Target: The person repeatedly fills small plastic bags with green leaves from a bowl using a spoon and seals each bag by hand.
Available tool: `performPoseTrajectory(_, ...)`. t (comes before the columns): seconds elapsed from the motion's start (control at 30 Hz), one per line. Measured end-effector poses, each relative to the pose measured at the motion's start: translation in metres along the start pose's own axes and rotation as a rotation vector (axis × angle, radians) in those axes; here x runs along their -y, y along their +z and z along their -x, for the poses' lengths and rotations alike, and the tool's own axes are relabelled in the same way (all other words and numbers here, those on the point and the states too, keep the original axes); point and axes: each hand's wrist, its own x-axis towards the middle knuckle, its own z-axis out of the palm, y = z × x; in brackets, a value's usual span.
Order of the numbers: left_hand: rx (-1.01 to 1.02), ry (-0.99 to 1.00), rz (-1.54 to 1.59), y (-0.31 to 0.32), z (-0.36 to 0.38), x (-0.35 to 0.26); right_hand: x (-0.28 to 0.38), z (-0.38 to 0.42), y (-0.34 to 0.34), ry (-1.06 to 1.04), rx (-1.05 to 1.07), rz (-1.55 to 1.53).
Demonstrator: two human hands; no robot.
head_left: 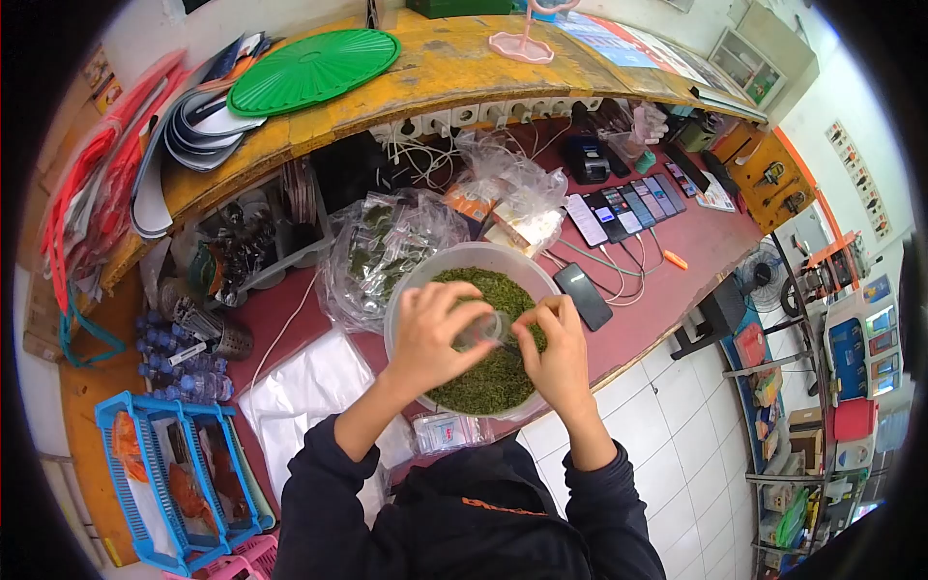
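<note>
A translucent round tub [398, 340] holds a mass of dried, chopped green herb [483, 387]. Over it, the fingers of my left hand [435, 333] curl around a small clear plastic piece [480, 332], rounded like a little cup; its exact kind is hard to make out. My right hand [553, 350] is closed in a pinch at the right side of this clear plastic, and what lies between its fingertips is hidden. Just below the tub lies a pack of small clear zip bags [449, 432]. Behind the tub, a big clear bag [382, 246] contains several small green-filled packets.
White plastic sheets [314, 391] lie left of the tub, near blue baskets [179, 483] and small bottles [184, 362]. Several phones [628, 211] with cables sit at right, one phone [583, 296] close to the tub. A raised wooden shelf [435, 68] runs behind.
</note>
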Motion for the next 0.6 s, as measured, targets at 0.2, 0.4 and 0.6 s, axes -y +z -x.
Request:
performPoseTrajectory(0.2,-0.173,-0.150,0.123,-0.027,0.008,0.030,-0.040,0.015,0.058,-0.028,0.344,0.398)
performPoseTrajectory(0.4,-0.159,-0.321,0.261,-0.035,0.019,0.034,-0.018,0.007,0.061,-0.190,0.452,0.526)
performPoseTrajectory(0.6,-0.147,-0.381,0.349,-0.033,0.023,0.036,-0.021,-0.008,0.012,-0.130,0.518,0.191)
